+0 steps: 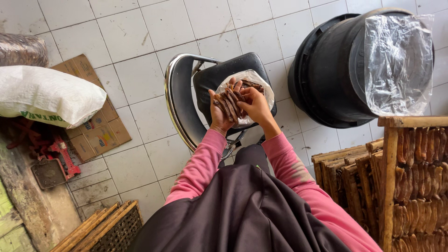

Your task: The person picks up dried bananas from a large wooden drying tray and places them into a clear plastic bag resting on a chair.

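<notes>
1. Brown, flat, elongated dried strips (229, 103), a stacked bundle, sit above a clear plastic bag (259, 86) that rests on the seat of a black chair with a chrome tube frame (173, 95).
2. The left hand (219, 112) cups the bundle from below and the left, its grip clamped on the strips.
3. The right hand (254, 105) closes over the bundle's right side, fingers curled on the strips; whether it pinches a single strip is hard to tell from this angle.
4. Both pink sleeves reach forward over a dark brown garment.
5. Open room: pale tiled floor (135, 79) lies free to the left of the chair and beyond it.
6. To the right, just beside the chair, a large black plastic tub (326, 74) lies tipped, with a clear plastic sheet (396, 60) draped over its rim.
7. Nearer right, stacked wooden drying racks (387, 182) carry rows of similar brown strips and crowd the right arm's side.
8. Far left: a white woven sack (46, 95), flattened cardboard (95, 130), and a red tool (63, 156); a bamboo-framed mesh rack (105, 231) lies at lower left.
</notes>
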